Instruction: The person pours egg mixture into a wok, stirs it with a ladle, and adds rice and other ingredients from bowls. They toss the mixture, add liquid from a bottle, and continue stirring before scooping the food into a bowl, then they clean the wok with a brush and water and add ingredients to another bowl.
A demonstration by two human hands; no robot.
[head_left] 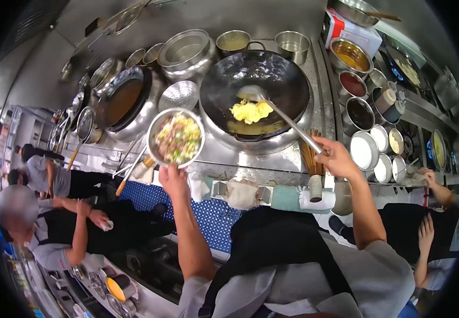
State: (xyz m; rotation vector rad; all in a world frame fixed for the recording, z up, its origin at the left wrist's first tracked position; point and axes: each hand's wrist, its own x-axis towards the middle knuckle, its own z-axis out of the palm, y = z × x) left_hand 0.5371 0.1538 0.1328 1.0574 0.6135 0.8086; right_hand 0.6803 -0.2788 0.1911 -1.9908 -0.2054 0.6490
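My left hand grips the near rim of a metal bowl, which holds chopped pink, green and yellow food. The bowl is held to the left of a large black wok. My right hand is closed around the handle of a long metal ladle. The ladle's head rests inside the wok, just behind a clump of yellow egg. Some liquid lies in the wok below the egg.
A perforated skimmer lies left of the wok. Bamboo brushes stand near my right hand. Sauce containers line the right side. A second wok sits at the left. Co-workers are at the left, and another person at the right.
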